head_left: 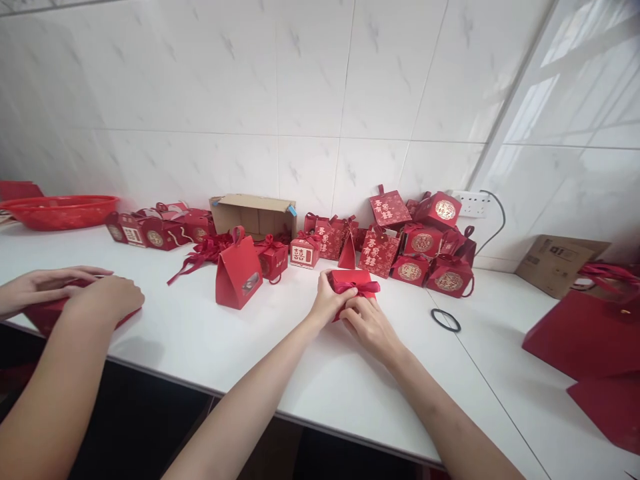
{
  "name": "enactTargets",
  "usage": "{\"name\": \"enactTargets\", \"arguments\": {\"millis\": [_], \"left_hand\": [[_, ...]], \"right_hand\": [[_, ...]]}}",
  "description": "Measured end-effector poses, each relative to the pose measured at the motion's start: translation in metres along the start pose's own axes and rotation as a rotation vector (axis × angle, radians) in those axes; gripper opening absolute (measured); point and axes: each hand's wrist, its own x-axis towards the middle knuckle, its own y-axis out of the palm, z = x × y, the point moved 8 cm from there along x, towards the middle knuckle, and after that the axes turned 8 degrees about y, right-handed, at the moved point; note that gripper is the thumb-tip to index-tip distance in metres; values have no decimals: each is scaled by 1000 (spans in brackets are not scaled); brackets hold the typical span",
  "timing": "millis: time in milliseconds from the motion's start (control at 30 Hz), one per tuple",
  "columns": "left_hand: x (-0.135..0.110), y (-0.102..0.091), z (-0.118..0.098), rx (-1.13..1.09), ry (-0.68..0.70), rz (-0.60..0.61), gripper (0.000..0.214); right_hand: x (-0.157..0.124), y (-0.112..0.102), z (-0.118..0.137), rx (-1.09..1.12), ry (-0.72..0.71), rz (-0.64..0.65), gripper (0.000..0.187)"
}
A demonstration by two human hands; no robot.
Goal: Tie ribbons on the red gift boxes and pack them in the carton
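My left hand (327, 299) and my right hand (369, 322) are both closed on a small red gift box (352, 277) that rests on the white table (210, 333). A dark red ribbon bow (357, 287) sits on the box, and my fingers pinch at it from both sides. Just left of my hands stands a taller red box with a small window (238, 272).
Several finished red gift boxes (420, 243) are piled against the tiled wall, beside an open cardboard box (253, 214). Another person's hands (75, 293) work on a red box at the left. A black elastic band (445, 320), red paper bags (585, 333) and a red basket (60, 210) lie around.
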Motion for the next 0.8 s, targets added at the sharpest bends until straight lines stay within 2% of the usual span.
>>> {"name": "enactTargets", "arguments": {"millis": [233,800], "left_hand": [[-3,3,-8,-8,13,1,54],[-3,4,7,6,8,5,57]], "right_hand": [[1,-2,6,90,-35,-9,16],[1,-15,11,200,-56,-57,16]]}}
